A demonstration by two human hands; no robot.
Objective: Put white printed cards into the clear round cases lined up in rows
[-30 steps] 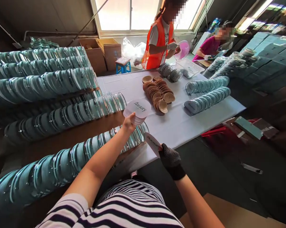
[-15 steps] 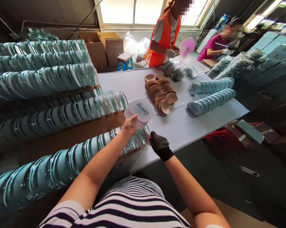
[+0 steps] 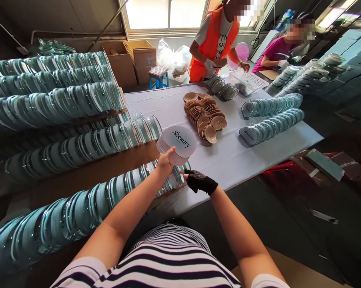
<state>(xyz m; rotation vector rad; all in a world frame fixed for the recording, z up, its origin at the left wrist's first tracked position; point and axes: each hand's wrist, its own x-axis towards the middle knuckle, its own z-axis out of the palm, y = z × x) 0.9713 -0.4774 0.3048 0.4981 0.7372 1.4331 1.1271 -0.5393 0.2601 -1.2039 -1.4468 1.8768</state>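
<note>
This is a packing workshop: around the white-covered table [image 3: 228, 156] stand long rows of teal lids [image 3: 63, 100], cardboard boxes [image 3: 132, 60] beyond it, and stacked teal cartons [image 3: 348, 52] beside it.

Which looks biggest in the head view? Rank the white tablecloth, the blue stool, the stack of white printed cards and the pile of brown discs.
1. White tablecloth.
2. Pile of brown discs.
3. Stack of white printed cards in the left hand, but it is nearer the camera, so unsure against the discs.
4. Blue stool, far back.
</note>
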